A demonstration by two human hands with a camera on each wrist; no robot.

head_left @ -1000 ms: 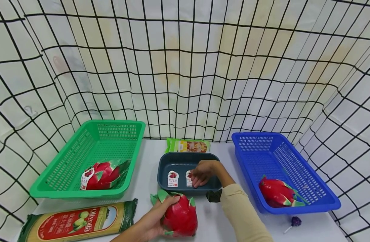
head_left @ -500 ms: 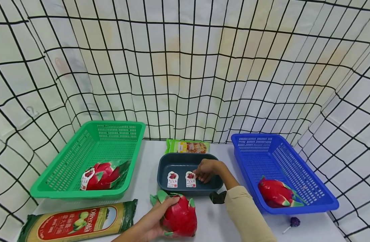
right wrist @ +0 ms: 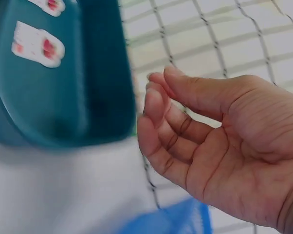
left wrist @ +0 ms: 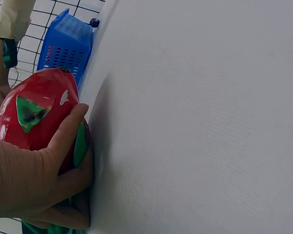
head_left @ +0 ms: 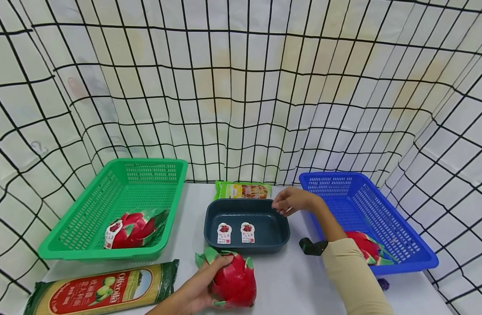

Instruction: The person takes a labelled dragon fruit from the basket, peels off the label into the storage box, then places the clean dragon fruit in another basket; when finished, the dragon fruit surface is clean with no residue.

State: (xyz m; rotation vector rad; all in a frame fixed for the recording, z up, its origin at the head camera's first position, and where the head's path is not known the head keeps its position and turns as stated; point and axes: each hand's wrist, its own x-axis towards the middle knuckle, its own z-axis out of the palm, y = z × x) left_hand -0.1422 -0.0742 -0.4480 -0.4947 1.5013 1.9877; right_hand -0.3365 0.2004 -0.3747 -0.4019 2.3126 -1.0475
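The left hand (head_left: pixel 204 285) grips a dragon fruit (head_left: pixel 236 282) on the white table (head_left: pixel 288 288), before a dark blue tray (head_left: pixel 246 250) containing two fruit labels (head_left: pixel 247 232). The right hand (head_left: pixel 293 201) hovers over the tray's back right corner. A green basket (head_left: pixel 95 253) with a wrapped dragon fruit (head_left: pixel 136 229) occupies the table's back left corner, a blue basket (head_left: pixel 406 266) its back right; a snack packet (head_left: pixel 244 190) lies along the back edge.

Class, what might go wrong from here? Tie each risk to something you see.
The held dragon fruit might roll if the left grip loosens. The right grip, close to the tray, might bump it. The right sleeve, overlapping the blue basket in the head view, might catch its rim.
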